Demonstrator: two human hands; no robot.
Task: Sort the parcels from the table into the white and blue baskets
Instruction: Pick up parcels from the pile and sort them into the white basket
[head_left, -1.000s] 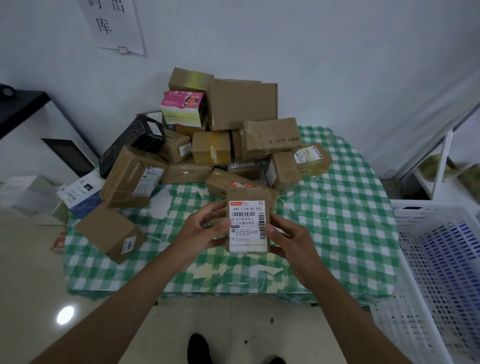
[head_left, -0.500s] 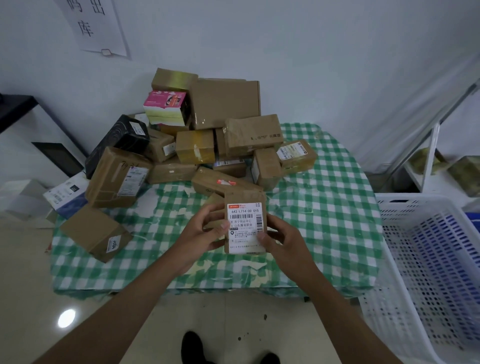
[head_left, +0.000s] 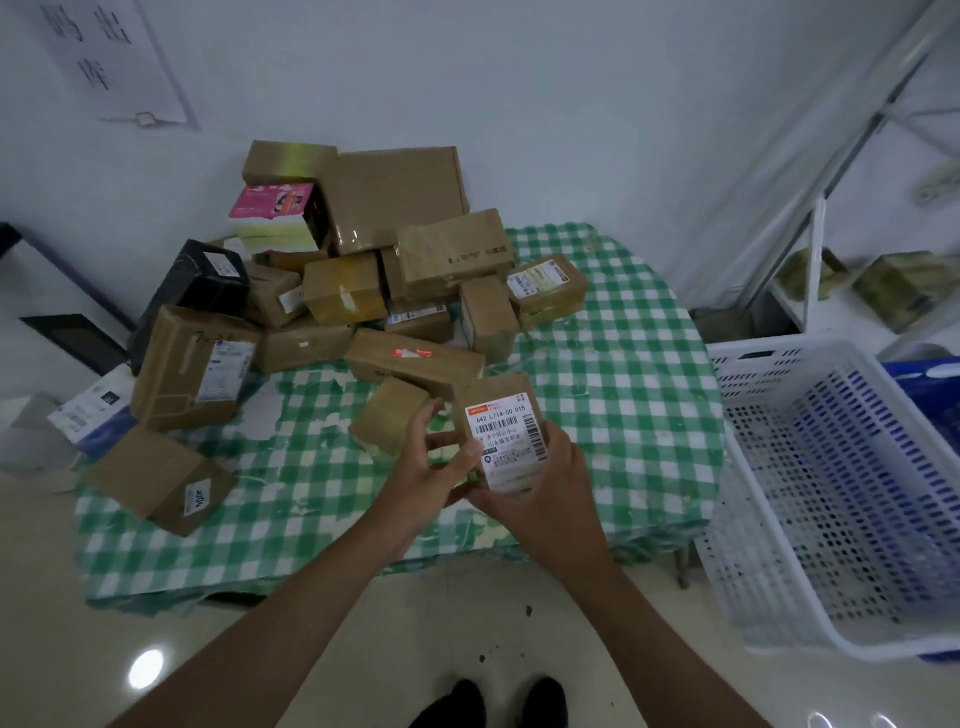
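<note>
A small brown parcel (head_left: 501, 415) with a white barcode label faces me above the table's front half. My right hand (head_left: 540, 488) grips it from below and the right side. My left hand (head_left: 431, 462) touches its left edge with spread fingers, thumb on the label's lower corner. A heap of brown parcels (head_left: 395, 270) covers the back left of the green checked table (head_left: 623, 395). The white basket (head_left: 831, 483) stands on the floor to the right. Behind it only a corner of the blue basket (head_left: 930, 384) shows.
A pink-topped box (head_left: 275, 213) and a black parcel (head_left: 197, 286) lie in the heap. One brown box (head_left: 161, 480) overhangs the table's left front. A small brown box (head_left: 389, 418) lies just behind my left hand. A white shelf (head_left: 857, 291) with packages stands at the right.
The view has swung right, so the white basket shows more fully. The parcel has tilted and shifted right in my hands, and my left fingers have loosened from it.
</note>
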